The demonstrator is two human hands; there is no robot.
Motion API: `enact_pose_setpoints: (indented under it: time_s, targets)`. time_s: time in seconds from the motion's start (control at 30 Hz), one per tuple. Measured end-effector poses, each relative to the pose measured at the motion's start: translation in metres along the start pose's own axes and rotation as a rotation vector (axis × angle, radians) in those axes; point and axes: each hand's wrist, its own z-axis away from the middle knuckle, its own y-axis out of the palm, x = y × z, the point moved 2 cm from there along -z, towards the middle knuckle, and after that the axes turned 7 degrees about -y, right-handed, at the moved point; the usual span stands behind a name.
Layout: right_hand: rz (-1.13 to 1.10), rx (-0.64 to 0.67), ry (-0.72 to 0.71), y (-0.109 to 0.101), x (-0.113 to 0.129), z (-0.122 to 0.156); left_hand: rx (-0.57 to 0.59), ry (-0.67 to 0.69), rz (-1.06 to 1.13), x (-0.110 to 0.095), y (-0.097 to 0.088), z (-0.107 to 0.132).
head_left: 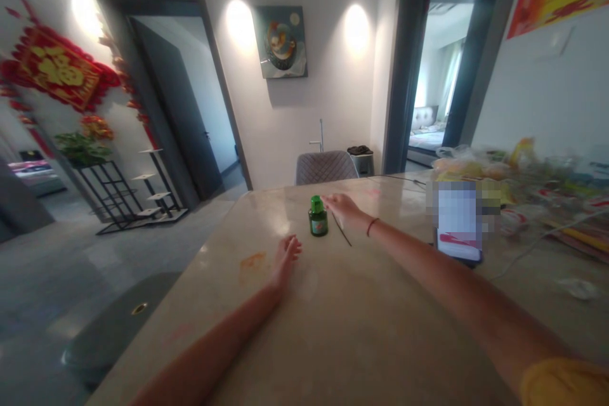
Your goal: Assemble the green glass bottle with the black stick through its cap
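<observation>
Yellow sleeve (564,384) sits nearest; beyond it, the left hand (286,255) curls loosely, seemingly empty, while the right hand (346,210) is at a green cap (314,203), pinching or merely touching, I cannot tell. The bottle (318,223) below stands upright on the worktop (342,330); a sideways push could tip it, since nothing visibly steadies its base.

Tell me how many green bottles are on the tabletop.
1: the green-capped bottle stands upright, beside the right hand and beyond the left hand. Others may be hidden in the blurred clutter at right.
</observation>
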Motion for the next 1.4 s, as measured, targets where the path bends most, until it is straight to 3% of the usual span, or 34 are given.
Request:
enact_pose_setpoints:
  time_s: [0.03,0.1,0.23,0.3,0.43,0.6,0.73,0.9,1.03,1.17,1.3,1.4]
  targets:
    - [0.122,-0.124,-0.049,-0.002,0.005,-0.012,-0.021,0.000,-0.019,0.001,-0.001,-0.001]
    - [0.259,-0.159,-0.123,-0.001,0.011,-0.032,-0.047,-0.003,-0.058,0.000,-0.002,-0.001]
    - [0.290,0.113,-0.164,0.007,0.009,-0.055,-0.110,0.021,-0.142,-0.003,-0.005,0.002]
    - [0.230,0.149,-0.145,0.010,0.004,-0.059,-0.142,0.038,-0.170,-0.005,-0.005,0.002]
    - [0.036,0.059,-0.053,0.020,-0.011,-0.055,-0.167,0.048,-0.188,-0.005,-0.006,0.002]
    - [-0.118,-0.087,0.027,0.048,-0.026,-0.035,-0.130,0.026,-0.211,-0.005,-0.005,0.001]
    - [-0.112,-0.189,0.043,0.056,-0.025,-0.019,-0.078,0.047,-0.178,-0.005,-0.006,0.000]
    - [0.095,-0.233,0.060,0.041,-0.012,-0.010,-0.112,-0.027,-0.225,0.000,0.006,-0.003]
    - [0.180,-0.196,0.046,0.025,0.003,-0.010,-0.135,0.045,-0.303,-0.002,0.031,-0.009]
    - [0.213,-0.191,0.016,0.011,0.021,-0.009,-0.143,0.086,-0.315,-0.025,0.047,-0.022]
    - [0.191,-0.205,-0.001,-0.002,0.041,-0.004,-0.199,0.033,-0.290,-0.053,0.042,-0.043]
    - [0.161,-0.206,-0.004,-0.010,0.053,0.002,-0.101,0.073,-0.160,-0.063,0.036,-0.049]
